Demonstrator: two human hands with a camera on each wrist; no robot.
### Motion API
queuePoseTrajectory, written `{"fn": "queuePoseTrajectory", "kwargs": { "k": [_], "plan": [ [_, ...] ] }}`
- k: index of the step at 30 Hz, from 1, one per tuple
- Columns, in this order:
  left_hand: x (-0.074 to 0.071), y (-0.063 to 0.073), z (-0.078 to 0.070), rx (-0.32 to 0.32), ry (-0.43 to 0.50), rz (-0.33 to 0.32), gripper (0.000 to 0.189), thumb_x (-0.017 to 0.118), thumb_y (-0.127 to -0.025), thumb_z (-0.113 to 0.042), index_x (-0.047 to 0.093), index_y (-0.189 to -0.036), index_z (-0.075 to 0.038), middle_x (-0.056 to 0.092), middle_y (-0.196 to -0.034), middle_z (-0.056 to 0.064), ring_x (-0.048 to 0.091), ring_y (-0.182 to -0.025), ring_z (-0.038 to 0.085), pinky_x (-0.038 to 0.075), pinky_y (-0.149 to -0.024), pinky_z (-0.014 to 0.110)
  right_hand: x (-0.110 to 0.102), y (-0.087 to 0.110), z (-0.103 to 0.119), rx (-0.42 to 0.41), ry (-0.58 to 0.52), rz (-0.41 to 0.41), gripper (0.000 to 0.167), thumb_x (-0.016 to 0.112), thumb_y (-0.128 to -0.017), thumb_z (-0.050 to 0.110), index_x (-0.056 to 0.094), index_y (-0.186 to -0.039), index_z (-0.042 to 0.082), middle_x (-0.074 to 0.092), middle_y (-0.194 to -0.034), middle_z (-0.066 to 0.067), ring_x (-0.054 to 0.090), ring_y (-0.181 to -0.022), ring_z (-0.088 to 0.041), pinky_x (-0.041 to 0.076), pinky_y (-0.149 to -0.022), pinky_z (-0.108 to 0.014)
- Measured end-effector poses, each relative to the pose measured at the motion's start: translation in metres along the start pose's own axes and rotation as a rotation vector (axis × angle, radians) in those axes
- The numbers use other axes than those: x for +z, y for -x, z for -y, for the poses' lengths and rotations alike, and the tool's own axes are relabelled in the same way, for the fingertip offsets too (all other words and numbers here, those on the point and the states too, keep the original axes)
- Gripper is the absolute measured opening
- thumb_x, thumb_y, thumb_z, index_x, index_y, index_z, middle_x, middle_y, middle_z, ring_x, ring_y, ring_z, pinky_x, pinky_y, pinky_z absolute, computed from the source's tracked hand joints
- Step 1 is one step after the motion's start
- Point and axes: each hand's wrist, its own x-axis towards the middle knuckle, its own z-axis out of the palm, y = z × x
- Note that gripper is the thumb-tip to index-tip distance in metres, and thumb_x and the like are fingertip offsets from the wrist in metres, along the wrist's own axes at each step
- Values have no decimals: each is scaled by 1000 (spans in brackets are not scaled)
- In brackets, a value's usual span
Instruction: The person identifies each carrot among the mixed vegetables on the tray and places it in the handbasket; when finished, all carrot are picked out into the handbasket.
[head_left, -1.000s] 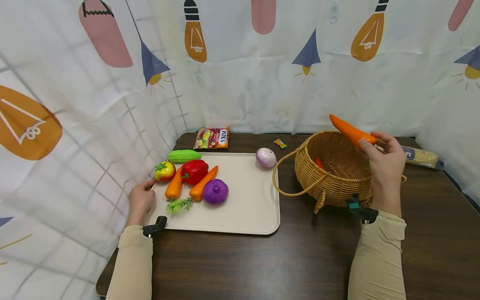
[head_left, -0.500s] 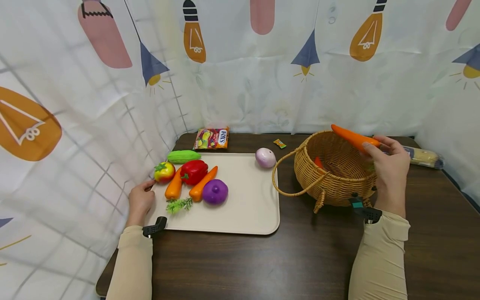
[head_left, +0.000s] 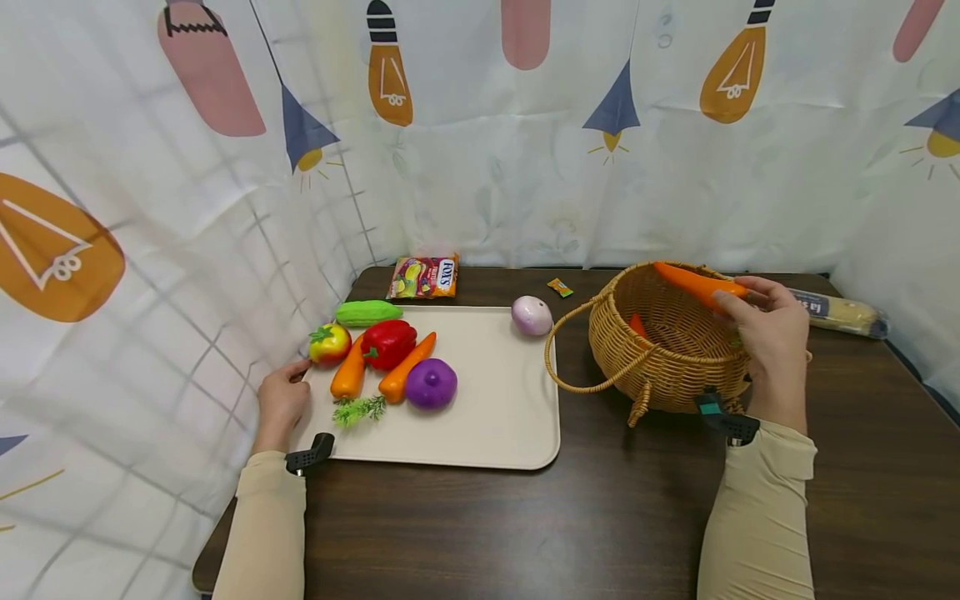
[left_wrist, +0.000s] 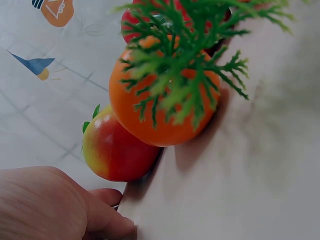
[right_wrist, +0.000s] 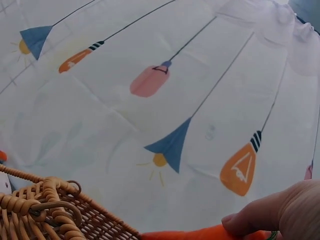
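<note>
In the head view my right hand [head_left: 776,337] pinches an orange carrot [head_left: 693,283] by its thick end, over the far right part of a wicker basket [head_left: 630,367]. The right wrist view shows the thumb across the carrot [right_wrist: 200,234], beside the basket's rim [right_wrist: 100,212]. My left hand [head_left: 282,404] holds the left edge of a cream tray [head_left: 495,417] between thumb and fingers. On the tray lie a tomato [head_left: 329,343], a red bell pepper [head_left: 389,344], two carrots, a purple round vegetable [head_left: 431,384], a green ridged vegetable [head_left: 369,312] and a pale purple onion [head_left: 532,316].
A Fox's candy bag [head_left: 424,276] and a small wrapped candy [head_left: 559,287] lie behind the tray. A clear-wrapped pack [head_left: 847,312] lies right of the basket. The basket's handle [head_left: 551,358] leans over the tray's right edge. A reddish-orange piece [head_left: 637,325] shows inside the basket.
The carrot in my right hand has come down toward the basket opening. My right hand shifted right, then slightly back left. The left hand and tray stay put.
</note>
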Motion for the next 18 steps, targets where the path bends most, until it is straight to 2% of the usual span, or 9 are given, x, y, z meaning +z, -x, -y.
{"fn": "queuePoseTrajectory", "kwargs": {
  "k": [6, 13, 18],
  "plan": [
    [0, 0, 1, -6, 2, -2, 54, 40, -88, 2, 51, -141, -1, 50, -141, 22, 41, -133, 38, 38, -105, 51, 1, -1, -1, -17, 77, -20, 37, 73, -86, 15, 62, -122, 10, 51, -105, 7, 52, -89, -6, 50, -65, -10],
    [0, 0, 0, 5, -8, -5, 54, 39, -88, 2, 51, -140, -1, 50, -141, 23, 42, -133, 39, 37, -105, 51, 1, 1, -2, -54, 31, -35, 38, 75, -84, 15, 62, -119, 11, 56, -105, 6, 57, -82, -5, 51, -66, -10],
    [0, 1, 0, 8, -10, -3, 54, 39, -88, 2, 51, -140, 0, 50, -141, 23, 41, -133, 39, 38, -105, 51, 2, 2, -1, -70, 53, -39, 42, 75, -84, 17, 62, -123, 10, 56, -105, 6, 60, -81, -3, 50, -66, -10]
  ]
}}
